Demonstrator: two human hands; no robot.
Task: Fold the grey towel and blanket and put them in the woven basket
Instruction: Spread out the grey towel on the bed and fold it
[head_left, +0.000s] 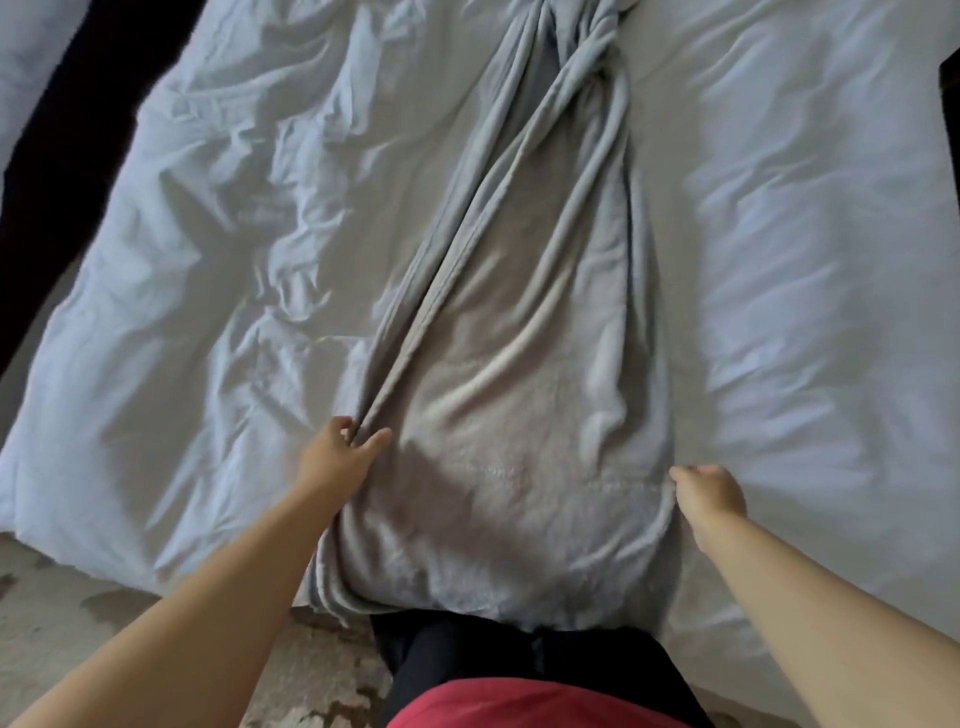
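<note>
We are working on the blanket (519, 415). It is lying long on the bed (208, 260), with its near end hanging over the edge by our legs and its far end all twisted. Our left hand (337, 452) is pinching the bunched left side in its fingers (379, 438). Our right hand (709, 493) is gripping the right side with curled fingers. We think this is the flattening step. Next we are going to need to untwist the far end, then fold. The basket is not showing.

Head view: looks steeply down, close over bed (208, 312) edge.
</note>
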